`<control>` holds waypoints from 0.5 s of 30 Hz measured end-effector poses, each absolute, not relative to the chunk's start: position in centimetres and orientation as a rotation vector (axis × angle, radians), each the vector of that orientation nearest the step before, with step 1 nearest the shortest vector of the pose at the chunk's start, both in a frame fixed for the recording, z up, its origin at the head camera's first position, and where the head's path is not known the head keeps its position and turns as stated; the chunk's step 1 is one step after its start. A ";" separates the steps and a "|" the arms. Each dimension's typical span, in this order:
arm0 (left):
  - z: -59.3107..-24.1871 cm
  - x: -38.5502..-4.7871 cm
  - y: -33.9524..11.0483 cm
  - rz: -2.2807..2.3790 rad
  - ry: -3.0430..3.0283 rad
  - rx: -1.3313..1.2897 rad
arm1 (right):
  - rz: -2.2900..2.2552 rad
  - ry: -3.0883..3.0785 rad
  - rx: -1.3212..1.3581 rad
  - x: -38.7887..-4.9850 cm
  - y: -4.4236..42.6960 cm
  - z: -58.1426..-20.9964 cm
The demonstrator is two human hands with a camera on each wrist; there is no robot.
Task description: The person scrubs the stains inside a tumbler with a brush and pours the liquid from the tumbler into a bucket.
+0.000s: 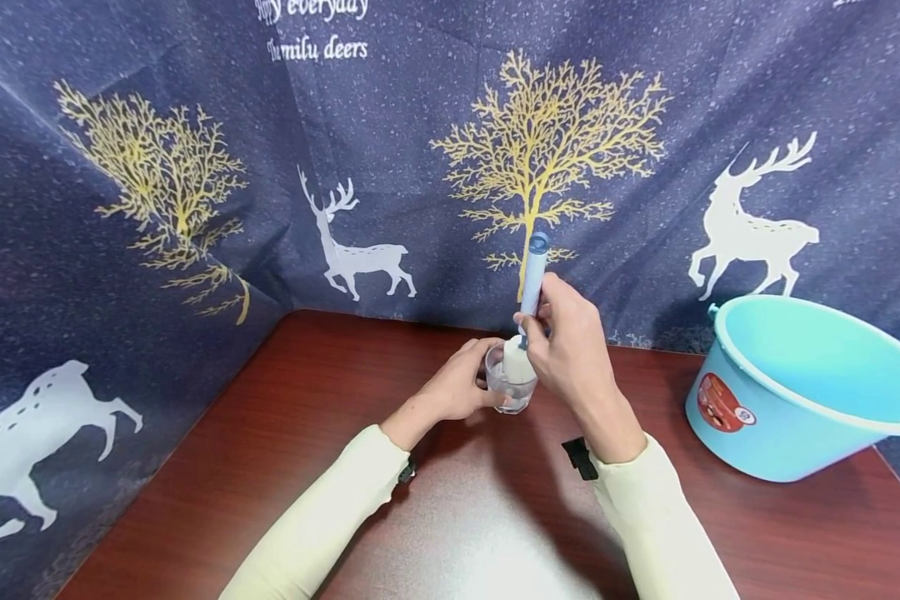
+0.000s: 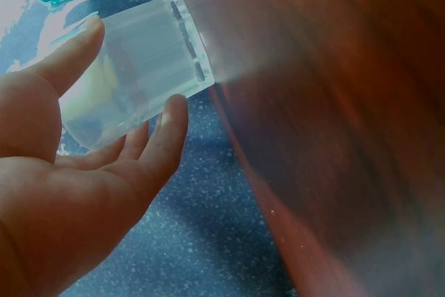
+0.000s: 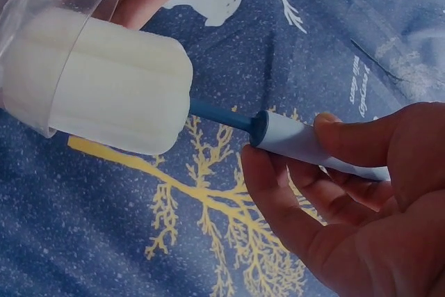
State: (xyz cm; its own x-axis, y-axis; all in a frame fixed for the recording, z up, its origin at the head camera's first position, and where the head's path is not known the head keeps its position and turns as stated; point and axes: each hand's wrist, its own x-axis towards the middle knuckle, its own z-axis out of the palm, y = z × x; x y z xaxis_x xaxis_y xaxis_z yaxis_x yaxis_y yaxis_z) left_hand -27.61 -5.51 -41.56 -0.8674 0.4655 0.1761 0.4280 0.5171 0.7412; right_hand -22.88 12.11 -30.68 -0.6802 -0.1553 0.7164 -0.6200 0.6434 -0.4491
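At the far left of the group, the person's left hand [image 1: 461, 383] grips the clear cup [image 1: 504, 392], with the thumb on 1 side and the fingers on the other. It is the nearer of the 2 hands to the cup and touches its wall. The cup stands mouth up over the table [image 1: 345, 375]; whether its base rests on the wood or is lifted slightly is hard to tell.

In the mouth of the cup sits the white sponge head [image 3: 132, 81]: its lower part is inside the walls, and the right-wrist view shows the rest standing out past the rim. From there the blue handle [image 1: 534, 287] rises above the cup, its top leaning a little to the right. The long axes of handle and cup run close to the same line, and that alignment seems to be what any push or turn would depend on.

Right of the cup and above its rim, the right hand [image 1: 570, 337] pinches the handle between thumb and fingers, apart from the cup itself. Farther right, well apart from the cup, stands the light-blue bucket [image 1: 783, 437].
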 end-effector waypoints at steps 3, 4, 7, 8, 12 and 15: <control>-41.6 -27.6 -5.5 1.299 2.692 0.786 | 0.927 -2.218 0.600 -22.9 12.1 -30.7; -41.6 -27.6 -5.5 1.299 2.690 0.784 | 0.927 -2.220 0.599 -22.8 12.1 -30.7; -41.6 -27.6 -5.5 1.301 2.690 0.781 | 0.926 -2.225 0.597 -22.8 12.2 -30.7; -41.6 -27.6 -5.5 1.302 2.690 0.783 | 0.928 -2.227 0.597 -22.8 12.2 -30.7; -41.7 -27.8 -5.5 1.288 2.703 0.791 | 0.947 -2.238 0.598 -22.7 12.1 -30.6; -41.8 -27.9 -5.5 1.270 2.718 0.797 | 0.957 -2.244 0.598 -22.7 12.1 -30.5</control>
State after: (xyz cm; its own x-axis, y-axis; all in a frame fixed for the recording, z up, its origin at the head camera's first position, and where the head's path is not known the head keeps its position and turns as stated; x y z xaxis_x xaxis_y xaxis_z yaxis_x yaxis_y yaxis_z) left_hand -27.85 -5.54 -41.81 -0.8676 0.4647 0.1769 0.4338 0.5334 0.7262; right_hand -22.71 12.11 -30.54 -0.7060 -0.1603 0.6898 -0.6089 0.6348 -0.4756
